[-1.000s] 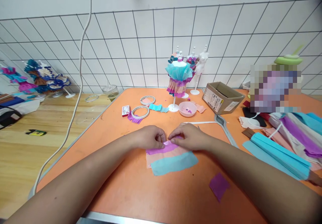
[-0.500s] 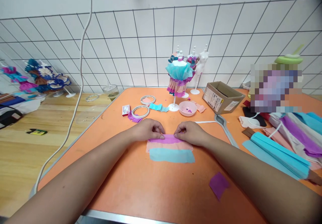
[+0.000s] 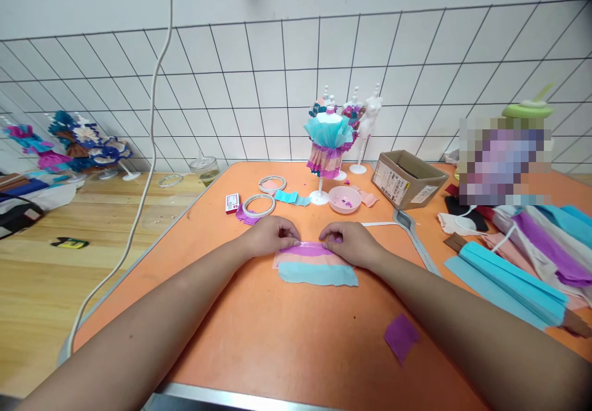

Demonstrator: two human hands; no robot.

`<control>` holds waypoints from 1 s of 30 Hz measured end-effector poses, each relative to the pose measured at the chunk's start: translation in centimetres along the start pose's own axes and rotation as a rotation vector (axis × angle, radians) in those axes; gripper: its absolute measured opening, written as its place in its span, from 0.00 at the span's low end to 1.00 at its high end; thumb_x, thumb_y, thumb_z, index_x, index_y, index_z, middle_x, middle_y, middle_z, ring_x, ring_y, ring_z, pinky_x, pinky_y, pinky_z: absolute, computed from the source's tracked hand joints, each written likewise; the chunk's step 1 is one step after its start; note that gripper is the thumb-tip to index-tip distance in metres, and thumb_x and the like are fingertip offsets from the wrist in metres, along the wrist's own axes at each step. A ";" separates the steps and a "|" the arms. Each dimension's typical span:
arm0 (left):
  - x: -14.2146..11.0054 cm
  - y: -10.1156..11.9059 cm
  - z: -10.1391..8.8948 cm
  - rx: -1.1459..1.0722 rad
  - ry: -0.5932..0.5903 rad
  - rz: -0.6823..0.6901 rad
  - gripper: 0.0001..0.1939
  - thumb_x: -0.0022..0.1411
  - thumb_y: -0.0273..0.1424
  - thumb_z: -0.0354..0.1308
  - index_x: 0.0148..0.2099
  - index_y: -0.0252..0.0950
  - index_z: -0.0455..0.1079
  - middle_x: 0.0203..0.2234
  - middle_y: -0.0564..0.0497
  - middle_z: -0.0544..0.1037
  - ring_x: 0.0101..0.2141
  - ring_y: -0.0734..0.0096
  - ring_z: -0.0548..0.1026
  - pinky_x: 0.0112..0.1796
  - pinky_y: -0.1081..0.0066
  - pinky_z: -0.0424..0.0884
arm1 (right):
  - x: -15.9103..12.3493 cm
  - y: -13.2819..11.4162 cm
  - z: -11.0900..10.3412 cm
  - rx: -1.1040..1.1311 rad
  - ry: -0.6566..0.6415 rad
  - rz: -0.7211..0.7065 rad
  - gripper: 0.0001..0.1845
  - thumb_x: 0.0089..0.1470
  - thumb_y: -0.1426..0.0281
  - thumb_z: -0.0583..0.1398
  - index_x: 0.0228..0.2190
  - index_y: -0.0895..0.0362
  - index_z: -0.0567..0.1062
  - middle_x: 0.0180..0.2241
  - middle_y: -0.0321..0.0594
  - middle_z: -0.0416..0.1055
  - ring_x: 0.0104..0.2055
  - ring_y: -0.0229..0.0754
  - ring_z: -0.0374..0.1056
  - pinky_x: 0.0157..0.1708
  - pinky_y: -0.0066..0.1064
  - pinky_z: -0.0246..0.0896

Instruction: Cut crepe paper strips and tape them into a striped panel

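Layered strips of thin crepe-like paper lie on the orange table (image 3: 259, 337): a purple strip (image 3: 309, 251) at the far edge, a peach strip (image 3: 319, 259) under it, and a light blue strip (image 3: 319, 274) nearest me. My left hand (image 3: 272, 236) pinches the far left corner of the purple strip between thumb and fingertips. At the far right corner, my right hand (image 3: 349, 243) closes its fingers on the same strip. A pale, shiny line runs along that far edge between the hands.
Behind the hands are two tape rolls (image 3: 259, 206), a small red-and-white box (image 3: 232, 203), a pink bowl (image 3: 345, 199) and a dressed mannequin (image 3: 329, 134). A cardboard box (image 3: 407, 180) and paper rolls (image 3: 515, 281) are at right. A purple scrap (image 3: 401, 339) lies nearer.
Both hands have shifted slightly away from me, and the layered strips have slid the same way. A pale line now shows along the purple strip's far edge.
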State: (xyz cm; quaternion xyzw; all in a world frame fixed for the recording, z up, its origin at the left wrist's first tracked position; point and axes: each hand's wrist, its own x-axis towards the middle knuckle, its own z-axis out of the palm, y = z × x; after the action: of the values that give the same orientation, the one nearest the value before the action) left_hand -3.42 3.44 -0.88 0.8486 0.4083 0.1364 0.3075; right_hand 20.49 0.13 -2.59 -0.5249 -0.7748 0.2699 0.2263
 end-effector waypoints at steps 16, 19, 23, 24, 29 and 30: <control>-0.2 0.7 0.0 0.399 0.090 0.328 0.07 0.61 0.30 0.55 0.35 0.41 0.76 0.31 0.53 0.78 0.36 0.71 0.71 0.49 0.65 0.53 | 0.1 0.6 0.2 -0.013 0.024 -0.089 0.11 0.52 0.71 0.58 0.32 0.47 0.80 0.34 0.33 0.74 0.36 0.38 0.68 0.35 0.28 0.59; -0.3 0.9 -0.1 0.490 0.082 0.386 0.09 0.62 0.30 0.53 0.37 0.42 0.76 0.31 0.53 0.78 0.37 0.70 0.69 0.48 0.65 0.53 | -0.1 0.4 0.0 -0.070 0.028 -0.119 0.12 0.52 0.72 0.58 0.32 0.46 0.80 0.34 0.33 0.73 0.36 0.38 0.67 0.35 0.28 0.57; -0.4 1.1 -0.2 0.619 0.068 0.457 0.12 0.65 0.31 0.50 0.38 0.41 0.75 0.31 0.51 0.78 0.38 0.67 0.67 0.44 0.66 0.54 | -0.3 0.2 -0.1 -0.170 0.026 -0.158 0.13 0.53 0.73 0.57 0.33 0.45 0.80 0.34 0.34 0.72 0.37 0.38 0.67 0.34 0.28 0.57; -0.4 1.2 -0.3 0.651 0.066 0.473 0.12 0.65 0.31 0.49 0.39 0.41 0.75 0.31 0.50 0.78 0.38 0.67 0.67 0.43 0.65 0.55 | -0.4 0.1 -0.2 -0.192 0.023 -0.164 0.13 0.54 0.73 0.57 0.34 0.45 0.80 0.34 0.35 0.72 0.37 0.39 0.67 0.34 0.28 0.56; -0.4 1.9 -0.7 0.782 0.043 0.553 0.12 0.65 0.29 0.49 0.38 0.42 0.75 0.30 0.50 0.76 0.38 0.66 0.66 0.42 0.64 0.55 | -0.8 -0.5 -0.7 -0.314 -0.001 -0.237 0.15 0.56 0.73 0.55 0.36 0.45 0.80 0.34 0.36 0.72 0.39 0.41 0.66 0.33 0.29 0.54; -0.4 2.0 -0.8 0.795 0.040 0.564 0.11 0.64 0.29 0.50 0.38 0.42 0.75 0.29 0.50 0.76 0.39 0.66 0.66 0.42 0.64 0.55 | -0.9 -0.6 -0.9 -0.330 -0.008 -0.249 0.16 0.55 0.73 0.55 0.37 0.45 0.80 0.35 0.37 0.72 0.39 0.41 0.66 0.32 0.30 0.54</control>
State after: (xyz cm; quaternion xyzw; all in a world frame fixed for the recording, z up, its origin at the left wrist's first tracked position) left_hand -2.86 2.54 1.04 0.9752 0.1884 0.0641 -0.0971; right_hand 20.92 -0.72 -1.59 -0.4539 -0.8684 0.1113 0.1658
